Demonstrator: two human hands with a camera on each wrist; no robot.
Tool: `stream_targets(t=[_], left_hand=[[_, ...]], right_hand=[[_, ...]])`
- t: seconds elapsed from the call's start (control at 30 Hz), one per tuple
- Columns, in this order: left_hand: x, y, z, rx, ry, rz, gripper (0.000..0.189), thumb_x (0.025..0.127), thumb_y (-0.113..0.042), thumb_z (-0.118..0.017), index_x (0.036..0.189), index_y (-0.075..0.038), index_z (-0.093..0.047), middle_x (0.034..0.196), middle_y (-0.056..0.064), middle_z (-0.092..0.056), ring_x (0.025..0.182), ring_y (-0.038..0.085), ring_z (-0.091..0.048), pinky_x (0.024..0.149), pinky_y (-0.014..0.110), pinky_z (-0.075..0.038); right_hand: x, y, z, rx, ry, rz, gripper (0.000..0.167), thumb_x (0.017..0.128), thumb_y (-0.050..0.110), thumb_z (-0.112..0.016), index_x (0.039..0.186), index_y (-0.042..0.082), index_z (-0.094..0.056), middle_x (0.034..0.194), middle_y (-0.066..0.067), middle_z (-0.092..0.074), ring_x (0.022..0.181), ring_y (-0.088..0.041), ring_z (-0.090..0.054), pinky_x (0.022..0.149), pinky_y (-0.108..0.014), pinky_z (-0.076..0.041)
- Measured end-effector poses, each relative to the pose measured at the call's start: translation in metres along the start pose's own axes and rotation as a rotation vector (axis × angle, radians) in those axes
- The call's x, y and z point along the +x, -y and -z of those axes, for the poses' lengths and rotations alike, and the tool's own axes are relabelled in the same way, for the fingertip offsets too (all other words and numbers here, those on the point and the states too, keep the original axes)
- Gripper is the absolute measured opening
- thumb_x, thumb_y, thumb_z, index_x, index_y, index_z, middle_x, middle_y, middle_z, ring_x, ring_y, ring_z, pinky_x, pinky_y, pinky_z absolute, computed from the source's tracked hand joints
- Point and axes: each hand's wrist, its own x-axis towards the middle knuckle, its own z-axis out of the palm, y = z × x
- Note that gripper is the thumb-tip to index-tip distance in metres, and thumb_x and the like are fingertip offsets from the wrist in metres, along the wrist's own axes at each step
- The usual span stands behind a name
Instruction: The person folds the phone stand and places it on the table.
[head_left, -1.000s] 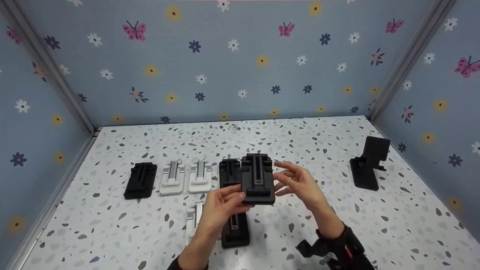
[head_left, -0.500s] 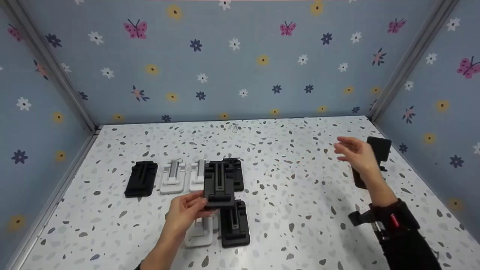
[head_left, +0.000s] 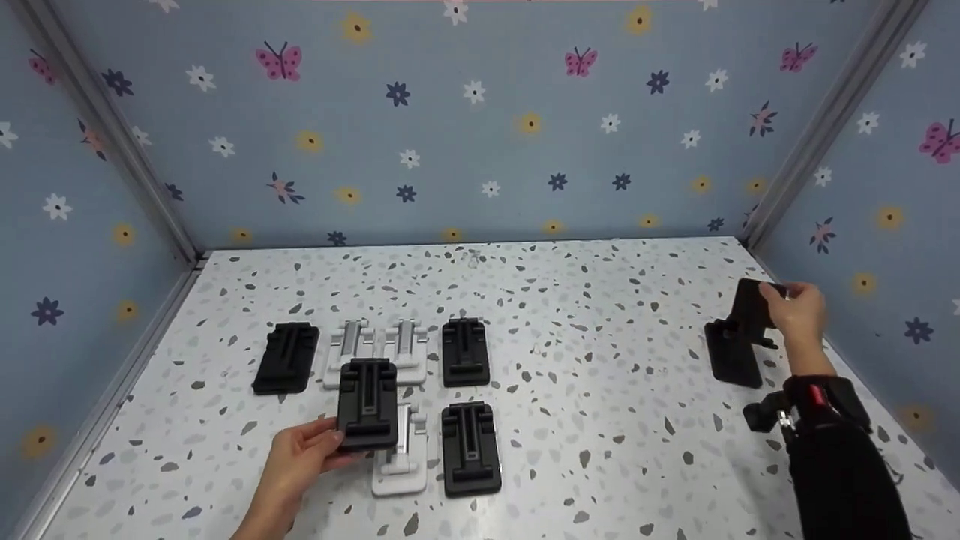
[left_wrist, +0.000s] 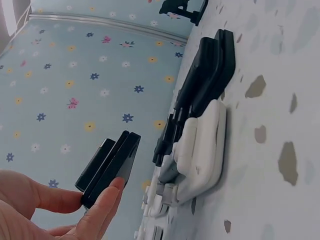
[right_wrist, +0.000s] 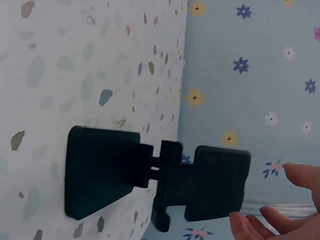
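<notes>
My left hand [head_left: 300, 454] grips a folded black phone stand [head_left: 367, 405] by its lower left edge, raised over the table. In the left wrist view, the thumb and fingers pinch this black stand [left_wrist: 110, 167] edge-on. On the far right, my right hand [head_left: 801, 319] is at the upper plate of an unfolded black phone stand [head_left: 735, 360]. The right wrist view shows that hand [right_wrist: 285, 215] with thumb and fingers spread apart, right by the end of the upper plate [right_wrist: 217, 182]. The unfolded stand's base rests on the table.
Folded stands lie on the table: black ones [head_left: 286, 358] at the left and right of a back row, two white ones [head_left: 406, 352] between. Nearer are a white stand [head_left: 401, 469] and a black stand [head_left: 471, 450]. Flower-patterned walls [head_left: 480, 135] enclose the terrazzo-patterned table [head_left: 600, 375].
My left hand has carried the folded black stand leftward from the middle. My right hand has left that stand and moved right to the unfolded one.
</notes>
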Motion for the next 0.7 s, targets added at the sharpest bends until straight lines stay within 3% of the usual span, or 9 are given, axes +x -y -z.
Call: stream_targets(t=[0.23,0.33,0.47,0.63,0.7], left_hand=[[0.001,0.008,0.021,0.091,-0.017,0.107,0.040,0.088,0.006,-0.041,0.122,0.024,-0.030,0.107,0.035,-0.052,0.073,0.020,-0.063,0.066,0.031,-0.055],[0.000,0.012,0.029,0.111,-0.016,0.136,0.040,0.088,0.007,-0.040,0.122,0.024,-0.030,0.108,0.036,-0.051,0.073,0.021,-0.063,0.067,0.032,-0.055],[0.000,0.018,0.036,0.127,-0.004,0.183,0.040,0.087,0.007,-0.040,0.122,0.024,-0.029,0.107,0.036,-0.051,0.074,0.021,-0.063,0.068,0.033,-0.055],[0.000,0.026,0.041,0.144,0.002,0.228,0.041,0.088,0.006,-0.040,0.123,0.024,-0.029,0.109,0.036,-0.049,0.076,0.023,-0.064,0.068,0.033,-0.055],[0.000,0.029,0.042,0.167,-0.001,0.237,0.041,0.088,0.006,-0.040,0.123,0.023,-0.029,0.111,0.036,-0.048,0.075,0.022,-0.064,0.067,0.032,-0.055]], right_hand=[[0.014,-0.030,-0.006,-0.085,0.063,-0.019,0.087,0.085,0.052,-0.043,0.132,-0.017,-0.015,0.133,-0.036,-0.020,0.122,-0.046,-0.023,0.102,-0.051,-0.024],[0.016,-0.038,-0.010,-0.017,0.130,0.004,0.091,0.084,0.054,-0.042,0.133,-0.016,-0.011,0.134,-0.037,-0.018,0.122,-0.046,-0.023,0.102,-0.052,-0.025],[0.015,-0.043,-0.015,0.101,0.192,0.028,0.088,0.084,0.055,-0.042,0.132,-0.015,-0.019,0.130,-0.034,-0.028,0.115,-0.041,-0.033,0.096,-0.050,-0.033],[0.015,-0.045,-0.014,0.159,0.157,-0.007,0.084,0.085,0.051,-0.042,0.134,-0.013,-0.019,0.132,-0.033,-0.027,0.118,-0.041,-0.030,0.099,-0.050,-0.031],[0.014,-0.044,-0.014,0.144,0.122,-0.028,0.081,0.085,0.049,-0.043,0.134,-0.012,-0.021,0.132,-0.033,-0.029,0.117,-0.039,-0.034,0.096,-0.045,-0.037]])
